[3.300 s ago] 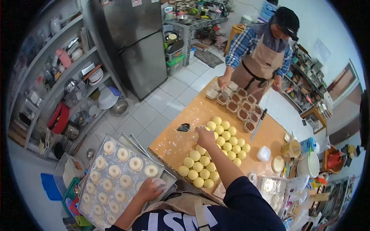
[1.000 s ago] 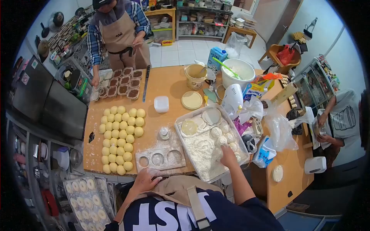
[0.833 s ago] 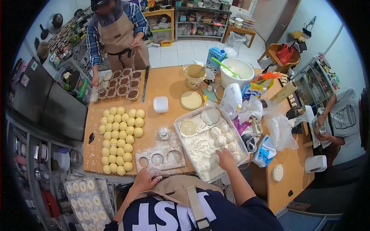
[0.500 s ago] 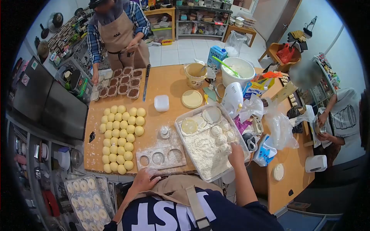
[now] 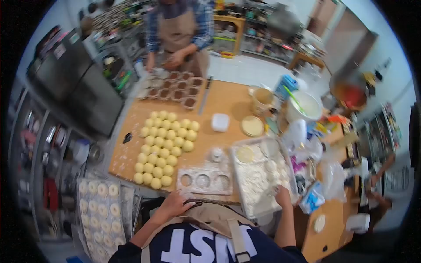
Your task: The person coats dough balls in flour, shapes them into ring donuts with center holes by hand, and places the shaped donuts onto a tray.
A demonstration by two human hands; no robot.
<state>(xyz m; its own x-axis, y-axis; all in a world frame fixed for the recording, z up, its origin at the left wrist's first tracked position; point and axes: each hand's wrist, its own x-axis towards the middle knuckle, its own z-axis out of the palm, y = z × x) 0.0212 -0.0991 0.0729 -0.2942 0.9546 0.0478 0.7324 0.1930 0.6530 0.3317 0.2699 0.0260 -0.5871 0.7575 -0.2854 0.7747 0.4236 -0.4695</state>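
My left hand (image 5: 174, 203) rests at the table's front edge, fingers stretched and thumb apart, touching the near left corner of a floury board with three round holes (image 5: 212, 190). Over the near right part of a white tray of flour (image 5: 240, 193) is my right hand (image 5: 283, 195), its fingers bent and bunched. Blur hides what they hold, if anything. Flour-coated dough pieces (image 5: 271, 166) lie in the tray beyond it. At the tray's far end sit a pale yellow disc (image 5: 245, 154) and a clear round lid (image 5: 270, 148).
Rows of yellow dough balls (image 5: 164, 153) lie left on the table. Behind them, a co-worker's hand (image 5: 176, 58) is over filled cups (image 5: 178, 95), with a knife (image 5: 205, 97) beside. Dough rings (image 5: 102, 190) fill a tray lower left. A white bowl (image 5: 302, 107) stands back right.
The whole view has swung, so everything sits further right and blurrier. My right hand has drawn slightly nearer my body over the flour. My left hand stays at the board's corner.
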